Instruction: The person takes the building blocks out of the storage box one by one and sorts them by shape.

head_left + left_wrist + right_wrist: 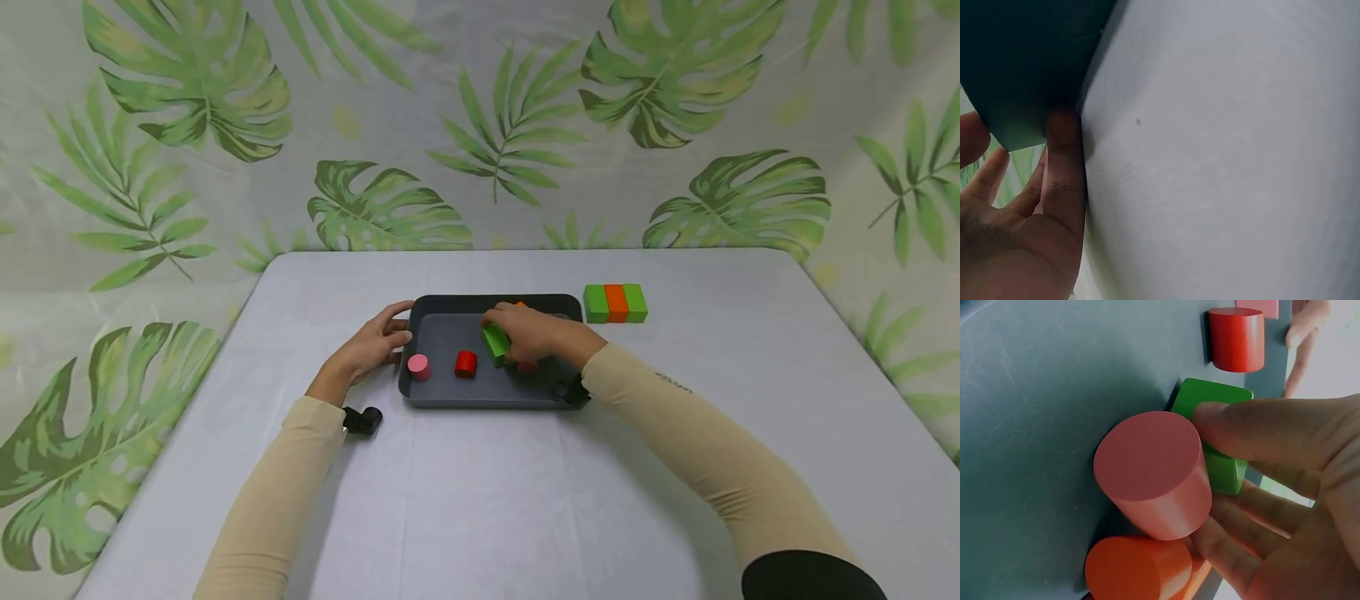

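Observation:
My right hand (528, 331) reaches into a dark grey tray (442, 402) and pinches a green block (495, 343). In the right wrist view, the thumb lies on the green block (1210, 394) with fingers behind it. Right beside the block stands a pink cylinder (1147, 459), with an orange cylinder (1125, 569) below it in that view. My left hand (372, 342) touches the tray's left side. Seen from the left wrist, its fingers lie against the tray's outer wall (1029, 62), close to the tabletop.
A red cylinder (466, 364) and another pink cylinder (419, 367) stand in the tray's left half. Behind the tray's right corner, two green blocks (597, 304) flank an orange block (617, 303) in a row on the white-covered table (480, 500). A leaf-print cloth (525, 225) hangs behind.

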Available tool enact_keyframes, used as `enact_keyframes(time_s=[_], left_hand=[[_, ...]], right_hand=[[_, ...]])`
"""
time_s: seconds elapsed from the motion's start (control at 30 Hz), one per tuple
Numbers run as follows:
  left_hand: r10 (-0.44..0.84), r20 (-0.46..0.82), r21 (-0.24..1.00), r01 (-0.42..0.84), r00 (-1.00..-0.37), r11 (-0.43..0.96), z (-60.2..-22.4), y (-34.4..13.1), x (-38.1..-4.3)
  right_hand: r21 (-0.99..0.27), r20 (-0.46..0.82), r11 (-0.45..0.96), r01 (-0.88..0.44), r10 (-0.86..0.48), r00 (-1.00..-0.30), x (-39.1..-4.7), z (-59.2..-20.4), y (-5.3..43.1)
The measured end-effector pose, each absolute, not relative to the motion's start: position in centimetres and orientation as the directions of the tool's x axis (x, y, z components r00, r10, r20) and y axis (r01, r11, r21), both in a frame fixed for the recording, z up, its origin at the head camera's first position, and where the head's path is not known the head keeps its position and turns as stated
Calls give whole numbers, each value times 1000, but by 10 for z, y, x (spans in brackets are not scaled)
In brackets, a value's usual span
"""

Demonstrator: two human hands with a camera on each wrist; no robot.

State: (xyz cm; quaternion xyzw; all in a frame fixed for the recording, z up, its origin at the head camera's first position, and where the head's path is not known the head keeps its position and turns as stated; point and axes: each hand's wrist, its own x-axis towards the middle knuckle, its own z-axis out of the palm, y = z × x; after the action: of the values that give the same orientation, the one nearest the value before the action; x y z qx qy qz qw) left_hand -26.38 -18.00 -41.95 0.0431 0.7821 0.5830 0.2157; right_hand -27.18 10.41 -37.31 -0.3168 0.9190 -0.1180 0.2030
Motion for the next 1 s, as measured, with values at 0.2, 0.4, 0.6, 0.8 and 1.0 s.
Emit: enact_keyframes(time_s=[0.2,0.4,0.6,0.8,1.0], left_hand=[[322,-282,932,-179,-904,315,-419,-180,-263],[323,-282,934,-181,-903,309,-421,-179,-263],[311,-287,930,-187,-906,315,-419,-179,-264],[316,-294,928,-190,-902,322,-419,-179,-264],[313,-295,928,-192,-903,320,-420,-180,-263]], right_hand=[[-347,-299,773,-531,-628,-719,-272,-373,104],[-344,-293,767,-542,-636,-714,-272,-373,104],[-339,-264,762,-551,-639,-722,-272,-370,105],[-357,-194,747,-561,-647,-738,-272,-361,114],[-376,-124,723,-580,-659,-741,-265,-351,131]])
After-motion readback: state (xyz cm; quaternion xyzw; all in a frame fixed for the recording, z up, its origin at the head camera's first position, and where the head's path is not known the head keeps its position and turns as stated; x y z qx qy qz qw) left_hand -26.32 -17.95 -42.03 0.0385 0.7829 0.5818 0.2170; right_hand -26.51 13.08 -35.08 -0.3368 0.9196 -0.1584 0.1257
